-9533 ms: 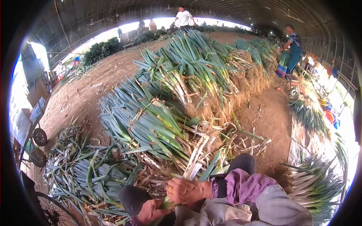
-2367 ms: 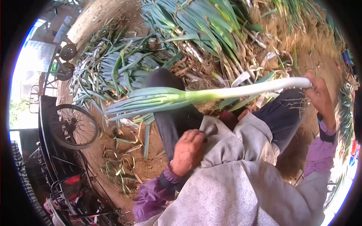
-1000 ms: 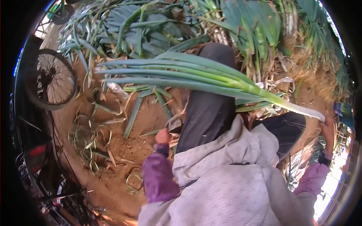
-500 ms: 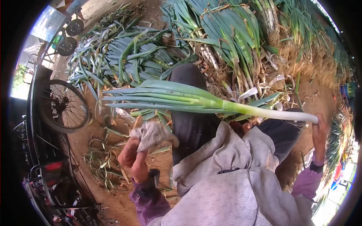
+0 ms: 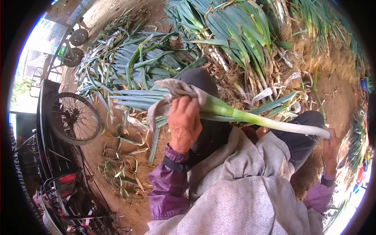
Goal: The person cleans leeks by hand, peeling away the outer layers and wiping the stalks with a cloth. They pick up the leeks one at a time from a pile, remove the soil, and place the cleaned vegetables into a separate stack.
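A long leek (image 5: 270,123) lies crosswise above my knees, its green leaves to the left and its white shank to the right. My right hand (image 5: 331,145) is closed around the root end of the shank. My left hand (image 5: 185,123) grips a grey-beige cloth (image 5: 182,89), which is draped over the leek's green leaves and pressed against them. Leaf tips stick out to the left of the cloth. The cloth hides the fingertips of that hand. A patterned light apron (image 5: 243,188) covers my lap.
Beyond my knees lie a heap of leeks (image 5: 145,62) and bundled leeks (image 5: 235,35) with roots showing. Trimmed leaves (image 5: 121,170) litter the dirt floor at left. A cart with a spoked wheel (image 5: 74,118) stands on the far left.
My left hand, with the cloth, has moved up and right from below the leaves onto the leek's green part. My right hand still holds the root end in nearly the same place.
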